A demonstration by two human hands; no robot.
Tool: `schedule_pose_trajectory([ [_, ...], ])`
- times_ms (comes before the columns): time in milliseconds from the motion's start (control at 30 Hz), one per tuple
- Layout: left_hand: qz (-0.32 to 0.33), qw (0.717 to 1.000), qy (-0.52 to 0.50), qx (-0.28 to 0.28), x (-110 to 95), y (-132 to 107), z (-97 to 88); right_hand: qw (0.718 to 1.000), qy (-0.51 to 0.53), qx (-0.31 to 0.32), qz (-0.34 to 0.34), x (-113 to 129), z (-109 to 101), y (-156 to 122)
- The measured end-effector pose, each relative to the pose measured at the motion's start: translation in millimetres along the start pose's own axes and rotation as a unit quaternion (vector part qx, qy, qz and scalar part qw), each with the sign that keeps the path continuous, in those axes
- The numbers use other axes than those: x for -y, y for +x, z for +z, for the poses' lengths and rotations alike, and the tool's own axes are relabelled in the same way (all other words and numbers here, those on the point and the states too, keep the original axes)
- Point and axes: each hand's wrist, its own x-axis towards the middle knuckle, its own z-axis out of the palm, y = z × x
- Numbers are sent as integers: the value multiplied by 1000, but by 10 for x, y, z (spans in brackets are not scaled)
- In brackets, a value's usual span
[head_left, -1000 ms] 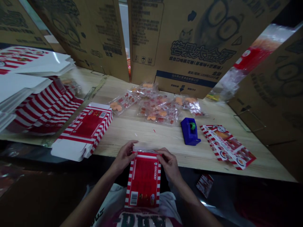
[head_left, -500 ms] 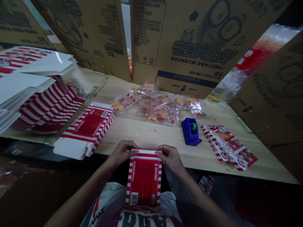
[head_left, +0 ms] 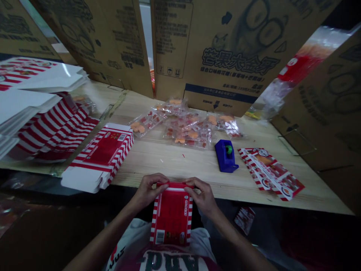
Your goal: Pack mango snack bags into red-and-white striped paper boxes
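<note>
A red box with striped red-and-white sides rests against my body, below the table's front edge, its barcode towards me. My left hand pinches the far left corner of its upper end, thumb on top. At the far right corner, my right hand grips the same end between thumb and fingers. The fingers under the box are partly hidden. Just beyond my hands, a blue tape dispenser with a green core stands on the table. A pile of clear sweet packets lies behind it to the left.
On the left lie a flat-topped stack of striped cartons and a larger heap of folded cartons. Printed striped cards lie to the right. Tall cardboard boxes wall off the back. A packet is below the table edge.
The far end of the box has changed from a white-striped edge to a mostly red one, as my fingers and thumbs moved slightly over it. The view has shifted a little.
</note>
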Motion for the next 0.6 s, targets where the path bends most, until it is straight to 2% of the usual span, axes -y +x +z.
schedule_pose_trajectory([
  [100, -1, 998, 17, -68, 54, -61, 128, 999, 6, -27, 25, -62, 93, -61],
  [200, -23, 994, 5, -109, 106, -95, 185, 997, 10, -57, 45, -153, -51, -44],
  [267, -52, 990, -34, -124, 160, -104, 187, 986, -35, -161, 28, -241, -352, 10],
  [333, -81, 983, -89, -139, 224, -99, 189, 944, -117, -310, 14, -351, -771, 70],
  [400, -106, 975, -130, -148, 270, -88, 208, 897, -174, -403, 44, -480, -1189, 117],
  [433, -117, 972, -140, -148, 281, -81, 224, 890, -179, -414, 72, -550, -1360, 137],
  [500, -126, 972, -143, -138, 273, -65, 259, 897, -158, -394, 122, -693, -1579, 175],
  [600, -113, 977, -129, -129, 213, -41, 292, 915, -115, -362, 138, -859, -1624, 233],
])
